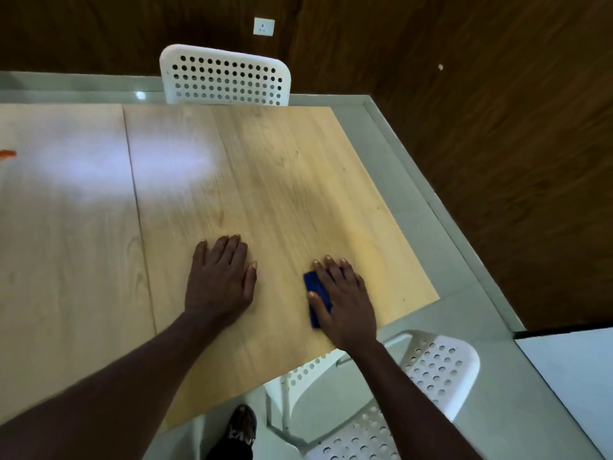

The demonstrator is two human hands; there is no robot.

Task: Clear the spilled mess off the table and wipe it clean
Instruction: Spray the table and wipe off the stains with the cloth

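My right hand [345, 300] presses flat on a blue cloth [315, 290] near the right front corner of the light wooden table [282, 180]; most of the cloth is hidden under the palm. My left hand [220, 280] lies flat on the tabletop with fingers spread, about a hand's width left of the cloth, holding nothing. An orange-red smear of spill [7, 154] shows at the far left edge of the view on the table.
A white perforated chair [225, 76] stands at the table's far side. Another white chair [438, 366] sits below the table's front right corner. Grey floor and a dark wood-panelled wall [497, 127] surround the table. My shoe [243, 423] shows beneath the front edge.
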